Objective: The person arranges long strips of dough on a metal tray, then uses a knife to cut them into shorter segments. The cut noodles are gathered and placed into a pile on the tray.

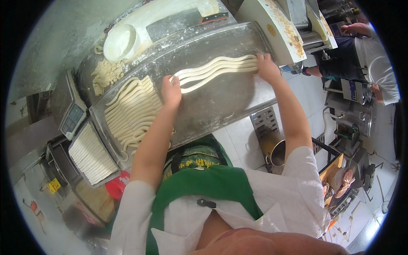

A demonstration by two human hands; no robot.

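Observation:
Several long pale dough strips point(216, 68) stretch side by side between my two hands over a floured metal tray point(220, 111). My left hand point(171, 91) grips their left ends. At the tray's right side, my right hand point(268, 69) grips the other ends. The strips sag in gentle waves; whether they touch the metal along their middle is hard to tell. Just left of my left hand lies a dense batch of dough strips point(132, 108), laid in rows, some curling at the near end. My left forearm hides part of that batch.
Behind the tray are a white bowl point(118, 43), dough scraps point(106, 75) and a wide-bladed knife point(188, 24). A digital scale point(73, 114) and a smaller tray of dough strips point(92, 153) stand left. A roller machine point(283, 28) borders the right end. Another person point(344, 60) stands beyond it.

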